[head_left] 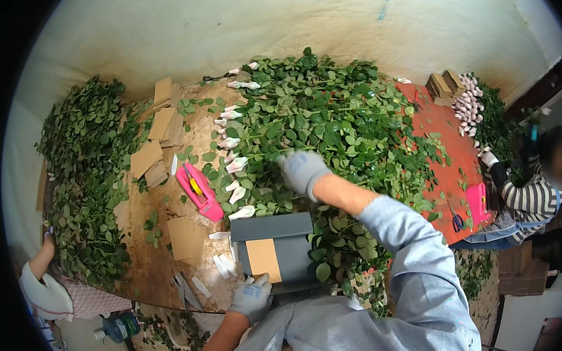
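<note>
My left hand (pixel 251 298), in a grey work glove, is closed at the lower edge of a tan cardboard piece (pixel 263 260). That piece lies on a dark grey stand (pixel 273 226) with a raised top edge, directly in front of me. My right hand (pixel 303 172), gloved too, reaches over the big heap of leafy rose stems (pixel 329 121). Its fingers are bent together down at the leaves; what they grip, if anything, is hidden. Several pale pink rose heads (pixel 236 164) in white sleeves line the heap's left side, one rose head (pixel 242 212) just beyond the stand.
A pink tape dispenser (pixel 200 193) and cardboard stacks (pixel 164 126) lie left, near white strips (pixel 224 266). Another leafy heap (pixel 84 168) covers the far left. Right, on red covering, are scissors (pixel 455 219) and bundled roses (pixel 468 106); a co-worker in a striped top (pixel 526 192) works there.
</note>
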The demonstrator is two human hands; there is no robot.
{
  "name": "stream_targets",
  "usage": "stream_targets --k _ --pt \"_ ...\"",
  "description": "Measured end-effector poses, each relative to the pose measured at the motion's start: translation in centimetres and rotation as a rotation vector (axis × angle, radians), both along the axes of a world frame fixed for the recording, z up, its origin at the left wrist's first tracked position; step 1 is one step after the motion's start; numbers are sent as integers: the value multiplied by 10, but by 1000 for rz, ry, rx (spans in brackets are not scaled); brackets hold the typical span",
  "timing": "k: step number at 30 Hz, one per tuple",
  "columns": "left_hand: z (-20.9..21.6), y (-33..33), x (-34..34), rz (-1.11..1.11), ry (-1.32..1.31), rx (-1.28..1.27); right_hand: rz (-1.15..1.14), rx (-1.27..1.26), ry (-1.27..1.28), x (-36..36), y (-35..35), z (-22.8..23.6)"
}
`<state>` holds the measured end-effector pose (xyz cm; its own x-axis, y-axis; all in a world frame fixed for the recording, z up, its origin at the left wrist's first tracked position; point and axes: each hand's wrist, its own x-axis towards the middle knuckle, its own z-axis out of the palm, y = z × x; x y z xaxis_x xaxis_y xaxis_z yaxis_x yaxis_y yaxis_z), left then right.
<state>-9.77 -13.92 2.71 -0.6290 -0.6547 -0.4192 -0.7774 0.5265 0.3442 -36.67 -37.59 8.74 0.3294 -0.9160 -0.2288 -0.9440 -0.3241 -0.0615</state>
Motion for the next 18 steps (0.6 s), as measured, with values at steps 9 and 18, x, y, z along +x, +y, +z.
stream_targets --k 9,18 --pt "21 -1 -6 29 -101 47 -211 -168 -178 -29 -183 -83" --pt "16 -1 -6 1 -72 33 -51 -238 254 -14 -134 -96"
